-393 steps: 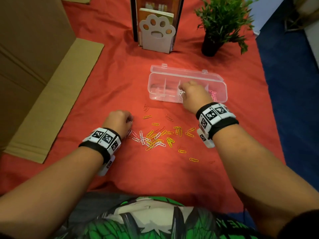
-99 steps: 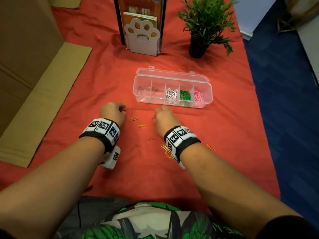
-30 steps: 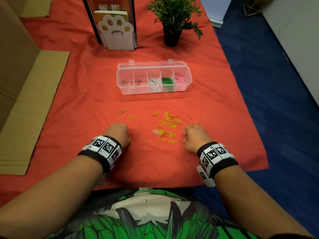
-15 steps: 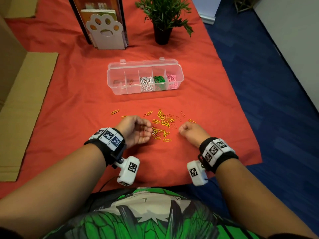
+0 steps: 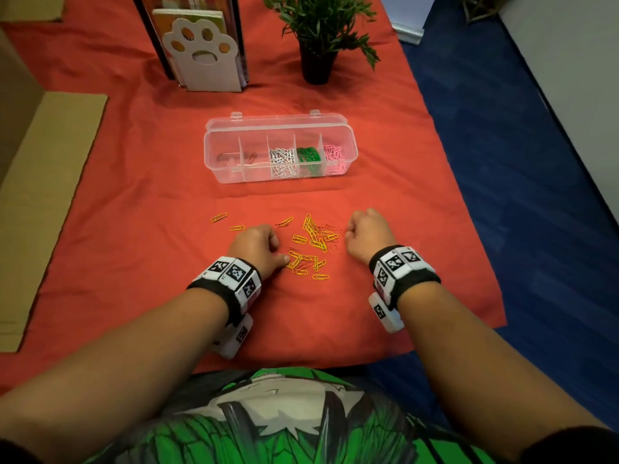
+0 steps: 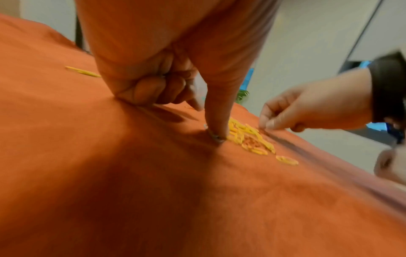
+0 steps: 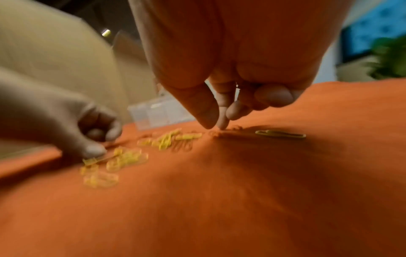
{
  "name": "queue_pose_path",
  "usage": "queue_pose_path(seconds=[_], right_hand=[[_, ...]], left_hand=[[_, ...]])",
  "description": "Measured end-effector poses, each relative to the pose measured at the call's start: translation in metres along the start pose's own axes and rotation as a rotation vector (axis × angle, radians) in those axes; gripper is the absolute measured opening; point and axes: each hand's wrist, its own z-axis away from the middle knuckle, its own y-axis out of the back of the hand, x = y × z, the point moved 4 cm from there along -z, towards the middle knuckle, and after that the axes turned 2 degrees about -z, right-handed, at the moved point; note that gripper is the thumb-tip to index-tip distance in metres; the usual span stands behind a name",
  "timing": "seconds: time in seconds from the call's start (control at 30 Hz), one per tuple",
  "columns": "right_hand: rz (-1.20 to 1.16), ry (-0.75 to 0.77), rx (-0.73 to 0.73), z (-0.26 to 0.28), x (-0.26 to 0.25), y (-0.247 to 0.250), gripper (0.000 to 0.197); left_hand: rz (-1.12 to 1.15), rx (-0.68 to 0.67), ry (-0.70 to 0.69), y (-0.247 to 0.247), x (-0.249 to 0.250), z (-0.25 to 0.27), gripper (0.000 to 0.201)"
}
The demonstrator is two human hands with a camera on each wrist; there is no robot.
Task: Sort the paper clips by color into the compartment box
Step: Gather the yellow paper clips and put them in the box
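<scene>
A clear compartment box (image 5: 214, 162) stands open on the red cloth, holding white clips (image 5: 283, 160), green clips (image 5: 308, 159), pink clips (image 5: 333, 159) and one red clip (image 5: 252, 158) in separate compartments. Yellow clips (image 5: 311, 239), mixed with dark red ones (image 5: 331, 247), lie scattered between my hands. My left hand (image 5: 281, 257) is at the pile's left with fingers curled; its thumb (image 6: 216, 121) presses a pale clip (image 6: 214, 136) into the cloth. At the pile's right my right hand (image 7: 216, 126) pinches thumb and forefinger at a red clip (image 7: 219, 133) on the cloth.
A paw-shaped bookend with books (image 5: 201, 58) and a potted plant (image 5: 318, 35) stand behind the box. Flat cardboard (image 5: 43, 182) lies at the left. The cloth's right edge (image 5: 469, 229) drops to blue floor. A lone yellow clip (image 7: 281, 134) lies right of my right hand.
My left hand turned from palm up to palm down, its fingers closed, and its thumb came down at the pile's edge. My right hand moved slightly forward along the pile's right side.
</scene>
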Motion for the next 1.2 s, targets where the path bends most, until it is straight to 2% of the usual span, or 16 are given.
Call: queue_pose_path(seconds=[0.13,0.23,0.3,0.37,0.47,0.63,0.77,0.87,1.0,1.13,1.2], right_hand=[[0.2,0.064,0.015,0.006,-0.012,-0.01,0.025],[0.291,0.076,0.001,0.009,-0.019,-0.011,0.029],[0.227,0.072,-0.024,0.006,-0.021,-0.01,0.027],[0.035,0.034,-0.025,-0.001,-0.02,-0.005,0.022],[-0.096,0.043,0.0,-0.011,-0.021,0.001,0.022],[0.033,0.097,-0.067,-0.016,-0.029,-0.004,0.02],[0.156,0.15,-0.048,-0.012,-0.04,-0.012,0.025],[0.272,0.186,-0.038,-0.01,-0.048,-0.013,0.027],[0.329,0.16,-0.058,-0.012,-0.054,-0.014,0.031],[0.274,0.119,-0.138,-0.017,-0.053,-0.015,0.035],[0.076,0.052,-0.167,-0.021,-0.045,-0.013,0.031]], left_hand=[[0.003,-0.103,0.013,0.006,-0.01,0.001,0.029],[-0.043,-0.054,-0.138,0.01,0.001,0.002,0.018],[-0.088,-0.043,-0.254,0.006,0.012,0.003,0.021],[-0.12,-0.045,-0.351,0.0,0.023,0.002,0.021],[-0.176,-0.064,-0.422,-0.004,0.031,0.001,0.024],[-0.206,-0.087,-0.391,-0.003,0.03,-0.002,0.023],[-0.19,-0.062,-0.347,-0.004,0.026,-0.002,0.024],[-0.216,-0.055,-0.388,-0.006,0.03,-0.003,0.023],[-0.298,-0.089,-0.429,-0.011,0.033,-0.006,0.019],[-0.365,-0.11,-0.364,-0.016,0.03,-0.008,0.023],[-0.371,-0.121,-0.336,-0.017,0.028,-0.01,0.024]])
